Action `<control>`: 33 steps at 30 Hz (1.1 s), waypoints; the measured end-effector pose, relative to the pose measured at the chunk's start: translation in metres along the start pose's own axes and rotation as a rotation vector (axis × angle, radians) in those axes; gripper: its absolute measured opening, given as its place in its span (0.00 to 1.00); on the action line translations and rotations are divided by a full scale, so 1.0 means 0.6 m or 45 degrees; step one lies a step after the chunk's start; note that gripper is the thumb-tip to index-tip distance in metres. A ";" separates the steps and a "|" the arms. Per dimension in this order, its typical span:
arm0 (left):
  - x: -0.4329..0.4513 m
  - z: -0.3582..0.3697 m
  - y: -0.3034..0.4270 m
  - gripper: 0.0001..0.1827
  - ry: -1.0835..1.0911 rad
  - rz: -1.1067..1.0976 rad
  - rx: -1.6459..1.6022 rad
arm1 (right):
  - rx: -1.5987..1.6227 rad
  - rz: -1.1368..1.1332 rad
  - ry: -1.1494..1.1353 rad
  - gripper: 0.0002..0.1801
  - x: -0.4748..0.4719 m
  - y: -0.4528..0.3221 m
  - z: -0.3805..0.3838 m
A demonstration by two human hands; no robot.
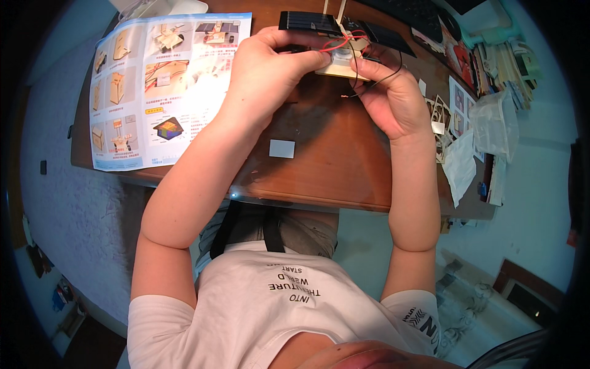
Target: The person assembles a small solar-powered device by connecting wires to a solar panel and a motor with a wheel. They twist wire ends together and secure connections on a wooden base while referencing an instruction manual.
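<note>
My left hand (269,69) and my right hand (396,94) grip a small wooden model (343,72) from both sides, above the far part of the desk. Both thumbs press near a pale, shiny piece on its base. A dark solar panel (308,21) spreads over my left fingers, and a second solar panel (386,38) slants over my right ones. Red wires (335,47) loop across the middle. A black wire (399,68) curves down past my right thumb to a bare copper end (345,96). Fingers hide much of the model's underside.
A printed instruction sheet (171,50) with pictures lies left, partly washed out by glare. A small white rectangle (281,149) rests on the brown desk (322,180). To the right are cut-out wooden frames (440,108), crumpled paper (460,163), a plastic bag (495,122) and books (509,69).
</note>
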State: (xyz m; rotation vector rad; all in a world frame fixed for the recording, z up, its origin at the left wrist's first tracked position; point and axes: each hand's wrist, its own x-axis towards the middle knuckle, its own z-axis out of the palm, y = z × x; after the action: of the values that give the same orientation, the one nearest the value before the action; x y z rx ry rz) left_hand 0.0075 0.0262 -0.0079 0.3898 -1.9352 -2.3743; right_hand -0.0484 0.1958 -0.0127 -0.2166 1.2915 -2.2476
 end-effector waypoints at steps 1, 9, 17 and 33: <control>0.000 -0.002 0.000 0.10 -0.009 -0.005 -0.002 | -0.001 -0.001 0.002 0.11 0.000 0.000 0.001; -0.012 0.010 -0.016 0.04 0.210 0.399 -0.079 | 0.041 -0.034 0.096 0.10 -0.001 -0.001 -0.003; -0.042 0.032 -0.023 0.10 0.238 1.075 0.700 | 0.068 -0.036 0.101 0.10 -0.003 -0.005 -0.002; -0.028 0.039 -0.032 0.09 0.231 1.392 0.939 | -0.032 -0.077 0.086 0.09 0.001 0.003 -0.008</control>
State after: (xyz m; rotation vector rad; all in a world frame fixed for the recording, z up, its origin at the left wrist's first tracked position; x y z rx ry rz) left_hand 0.0209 0.0562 -0.0194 -0.3619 -2.0484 -0.9175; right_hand -0.0503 0.1983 -0.0171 -0.1926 1.3660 -2.3086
